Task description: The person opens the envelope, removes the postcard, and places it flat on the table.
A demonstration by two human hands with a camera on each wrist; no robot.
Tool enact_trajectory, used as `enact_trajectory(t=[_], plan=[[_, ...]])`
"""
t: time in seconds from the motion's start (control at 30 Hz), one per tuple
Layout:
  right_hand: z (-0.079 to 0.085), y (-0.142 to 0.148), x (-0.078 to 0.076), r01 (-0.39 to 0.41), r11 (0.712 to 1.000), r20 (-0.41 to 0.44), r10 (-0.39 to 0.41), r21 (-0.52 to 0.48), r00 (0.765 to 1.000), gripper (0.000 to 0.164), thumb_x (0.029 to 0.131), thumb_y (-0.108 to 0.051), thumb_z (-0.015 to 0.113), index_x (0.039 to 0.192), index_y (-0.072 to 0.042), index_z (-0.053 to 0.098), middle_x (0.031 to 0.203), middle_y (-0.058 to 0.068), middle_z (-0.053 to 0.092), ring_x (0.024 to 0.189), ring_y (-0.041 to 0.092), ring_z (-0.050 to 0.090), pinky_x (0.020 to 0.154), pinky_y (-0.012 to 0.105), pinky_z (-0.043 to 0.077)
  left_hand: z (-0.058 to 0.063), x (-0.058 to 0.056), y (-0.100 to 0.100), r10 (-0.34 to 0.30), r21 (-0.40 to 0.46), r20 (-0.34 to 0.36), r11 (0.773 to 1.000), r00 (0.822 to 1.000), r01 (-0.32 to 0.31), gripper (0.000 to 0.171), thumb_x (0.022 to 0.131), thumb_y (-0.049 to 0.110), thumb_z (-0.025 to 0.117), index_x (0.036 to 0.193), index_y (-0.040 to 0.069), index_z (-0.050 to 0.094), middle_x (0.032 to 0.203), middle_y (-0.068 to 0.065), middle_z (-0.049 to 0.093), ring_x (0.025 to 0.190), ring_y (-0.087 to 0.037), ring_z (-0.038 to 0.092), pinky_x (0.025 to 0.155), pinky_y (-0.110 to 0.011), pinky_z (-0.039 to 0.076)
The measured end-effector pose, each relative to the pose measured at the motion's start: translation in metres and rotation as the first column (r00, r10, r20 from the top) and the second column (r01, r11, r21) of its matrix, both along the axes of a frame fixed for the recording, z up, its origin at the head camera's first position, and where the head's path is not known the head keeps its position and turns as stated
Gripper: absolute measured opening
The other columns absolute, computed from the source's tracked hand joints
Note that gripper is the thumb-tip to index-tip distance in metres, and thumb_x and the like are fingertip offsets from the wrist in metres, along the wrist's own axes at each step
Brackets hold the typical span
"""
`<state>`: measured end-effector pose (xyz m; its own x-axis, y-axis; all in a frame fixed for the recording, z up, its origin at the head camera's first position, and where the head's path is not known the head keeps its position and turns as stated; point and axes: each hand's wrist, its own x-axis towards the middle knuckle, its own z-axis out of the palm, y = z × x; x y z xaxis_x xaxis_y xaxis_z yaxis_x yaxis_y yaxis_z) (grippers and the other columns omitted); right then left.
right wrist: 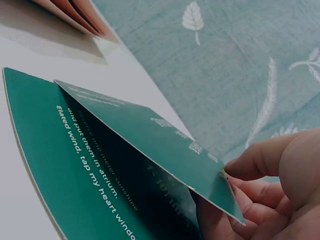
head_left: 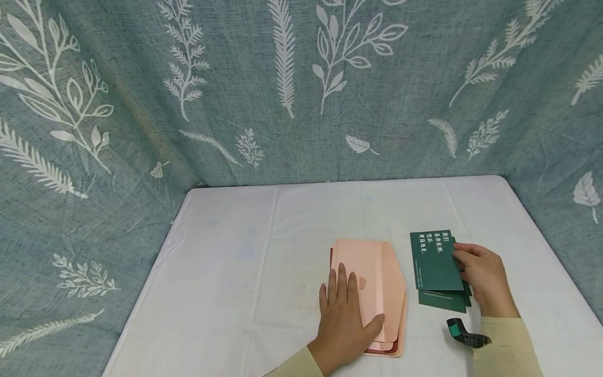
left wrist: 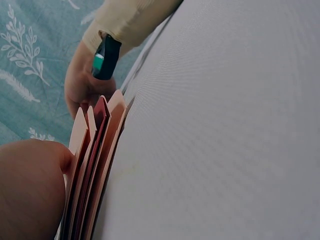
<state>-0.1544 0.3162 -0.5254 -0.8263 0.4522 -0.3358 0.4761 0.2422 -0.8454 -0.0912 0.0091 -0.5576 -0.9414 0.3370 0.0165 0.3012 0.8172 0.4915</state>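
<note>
My left hand (head_left: 341,322) rests with spread, straight fingers on a stack of envelopes (head_left: 365,256), pale pink and peach with dark red ones between. The left wrist view shows the layered edges of these envelopes (left wrist: 92,165) beside the thumb. Over to the right, my right hand (head_left: 482,272) pinches the right edge of a dark green card (head_left: 433,262) printed with white characters. In the right wrist view this card (right wrist: 155,140) is tilted up, between thumb and fingers. Beneath it lies another green card (right wrist: 37,125) with white English lines, its lower part showing in the head view.
A white cloth covers the table (head_left: 226,262). Blue-green curtains (head_left: 301,94) with white leaf prints hang behind and at both sides. A black strap device (head_left: 466,335) with a green patch sits at the right wrist, beside the sleeve.
</note>
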Motion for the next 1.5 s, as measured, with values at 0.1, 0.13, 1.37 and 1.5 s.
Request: enact_trajectory(t=[0.1,0.13,1.37,1.5], plan=[[-0.001,0.000,0.000,0.007,1.000,0.009,-0.007,0.017,1.000,0.044,0.114,-0.021,0.052,0.147,0.006,0.061,0.123,0.019,0.061,0.100,0.027,0.055,0.066,0.026,0.054,0.000,0.000,0.000,-0.001,-0.001,-0.002,1.000,1.000,0.001,0.098,0.100,0.061,0.067,0.166,-0.004,0.034,0.178,-0.025,0.012,0.163,-0.045,0.007,0.122,-0.072,0.015],[-0.001,0.000,-0.001,0.010,1.000,0.012,-0.010,0.024,1.000,0.044,0.113,-0.021,0.052,0.146,0.006,0.061,0.124,0.020,0.061,0.100,0.027,0.055,0.065,0.026,0.053,-0.001,0.000,0.000,-0.001,0.000,-0.001,1.000,1.000,0.001,0.099,0.100,0.061,0.067,0.166,-0.004,0.034,0.178,-0.025,0.012,0.163,-0.045,0.007,0.122,-0.072,0.014],[0.000,0.006,0.001,0.082,0.993,-0.115,-0.072,0.081,0.991,0.051,0.115,-0.035,0.053,0.144,0.007,0.062,0.123,0.022,0.070,0.086,0.009,0.068,0.070,0.014,0.054,-0.001,-0.002,0.002,0.003,0.003,0.016,1.000,1.000,-0.003,0.100,0.100,0.063,0.066,0.167,-0.004,0.033,0.178,-0.025,0.010,0.164,-0.044,0.006,0.122,-0.072,0.014],[0.000,-0.001,0.000,0.060,0.989,-0.134,-0.042,0.137,0.990,0.049,0.115,-0.036,0.053,0.141,0.004,0.065,0.123,0.022,0.072,0.087,0.008,0.067,0.071,0.012,0.052,0.000,-0.002,0.002,0.009,-0.003,0.019,1.000,1.000,-0.009,0.101,0.100,0.064,0.066,0.167,-0.004,0.033,0.178,-0.024,0.010,0.164,-0.044,0.007,0.122,-0.072,0.014]])
